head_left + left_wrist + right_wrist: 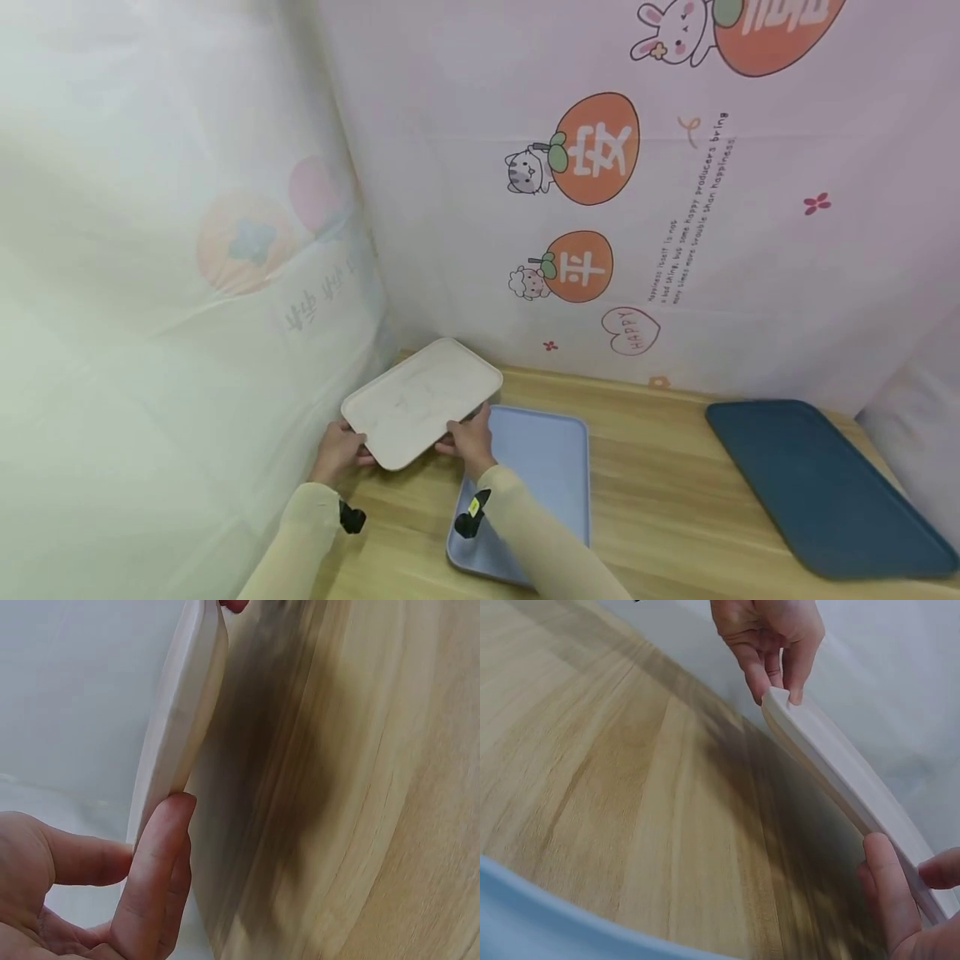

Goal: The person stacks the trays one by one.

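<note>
Right of the light-blue tray [547, 454] lies one dark-blue tray [825, 492]; left of it, the left grip [335, 452] and right grip [472, 442] pinch one white tray [425, 402]. Three trays altogether.

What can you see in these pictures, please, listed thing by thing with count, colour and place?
Table: 1, light wood grain, in front of the person
White tray: 1, off-white, held up over the table's far left
Light blue tray: 1, on the table, right of the white tray
Dark tray: 1, dark blue, table's right side
Fabric: count unclear, whitish, behind and beside the table
Fruit-and-animal prints: 3, orange and white, back fabric
Heart print: 1, reddish outline, back fabric
Wrist devices: 2, black, one per wrist
Sleeves: 2, pale yellow, on the forearms
Left grip: 1, bare, white tray's near-left end
Right grip: 1, bare, white tray's near-right side
</note>
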Tool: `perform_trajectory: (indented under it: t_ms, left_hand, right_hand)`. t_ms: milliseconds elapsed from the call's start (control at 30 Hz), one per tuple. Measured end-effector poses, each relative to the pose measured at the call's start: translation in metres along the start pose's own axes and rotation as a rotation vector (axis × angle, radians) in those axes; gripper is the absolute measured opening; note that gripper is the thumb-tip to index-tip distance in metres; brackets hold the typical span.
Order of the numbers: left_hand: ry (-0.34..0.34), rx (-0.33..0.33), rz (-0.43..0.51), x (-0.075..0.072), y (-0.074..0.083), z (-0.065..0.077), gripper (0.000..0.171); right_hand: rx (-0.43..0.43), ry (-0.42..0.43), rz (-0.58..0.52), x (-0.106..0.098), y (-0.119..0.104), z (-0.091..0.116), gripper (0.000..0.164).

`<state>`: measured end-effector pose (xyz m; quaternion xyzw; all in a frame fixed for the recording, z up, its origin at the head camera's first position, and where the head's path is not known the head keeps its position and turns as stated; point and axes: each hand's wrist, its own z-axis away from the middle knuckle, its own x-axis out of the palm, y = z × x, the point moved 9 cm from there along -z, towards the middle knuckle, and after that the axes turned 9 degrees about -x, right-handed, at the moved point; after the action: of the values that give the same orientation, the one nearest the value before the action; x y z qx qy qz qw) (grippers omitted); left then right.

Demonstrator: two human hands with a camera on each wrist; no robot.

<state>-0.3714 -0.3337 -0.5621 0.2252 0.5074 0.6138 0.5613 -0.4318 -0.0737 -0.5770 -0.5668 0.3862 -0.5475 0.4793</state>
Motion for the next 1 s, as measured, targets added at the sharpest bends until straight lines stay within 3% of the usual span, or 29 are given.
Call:
perform_trajectory:
  t_ms: [500,733,1000]
  left_hand:
    - [0.007,0.003,0.07,0.021,-0.001,0.004,0.055]
    - [0.017,0.043,0.155,0.022,0.003,0.0,0.069]
    - [-0.011,0.027,0.116,0.025,0.004,0.0,0.076]
  right_hand:
    - [0.004,0.053,0.008,-0.026,-0.007,0.003,0.102]
    - [0.011,0.056,0.018,-0.039,-0.007,0.002,0.101]
    - [0.029,0.041,0.037,-0.051,-0.013,0.007,0.102]
